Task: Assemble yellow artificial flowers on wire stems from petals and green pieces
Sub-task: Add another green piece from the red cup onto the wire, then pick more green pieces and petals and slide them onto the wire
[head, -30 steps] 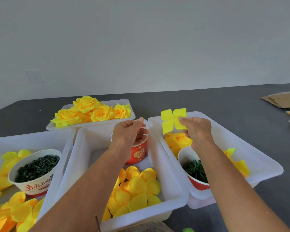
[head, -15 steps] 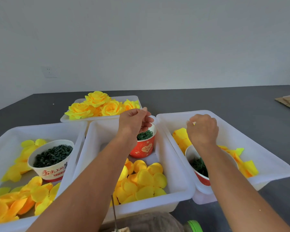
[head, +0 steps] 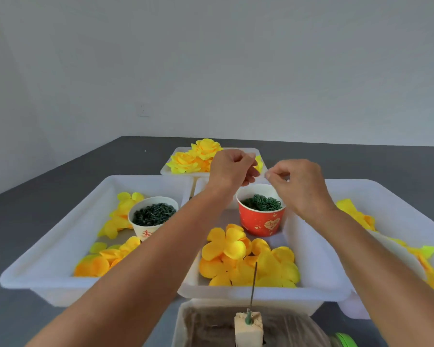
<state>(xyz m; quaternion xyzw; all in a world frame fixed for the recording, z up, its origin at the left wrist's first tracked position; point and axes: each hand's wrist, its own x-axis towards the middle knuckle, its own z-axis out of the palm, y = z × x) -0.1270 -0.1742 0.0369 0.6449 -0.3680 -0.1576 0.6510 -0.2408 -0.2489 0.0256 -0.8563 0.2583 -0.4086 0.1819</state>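
Both hands were raised above the red cup [head: 261, 219], landmark for everything here. Left hand [head: 232, 170] had fingers curled with fingertips pinched; right hand [head: 297, 182] likewise, thumb and forefinger pressed together; what either pinched was too small to tell. Red cup held thin green pieces [head: 262, 203] and sat in the middle white tray [head: 318, 279]. Yellow petals [head: 246, 256] lay heaped in front of the cup. A wire stem [head: 253, 284] stood upright nearer the camera, stuck in a pale block [head: 248, 329]. Left of the cup, a white cup [head: 152, 216] of dark pieces sat in another tray. Finished yellow flowers [head: 194, 156] lay behind the cup. Grey tabletop [head: 60, 176] beneath.
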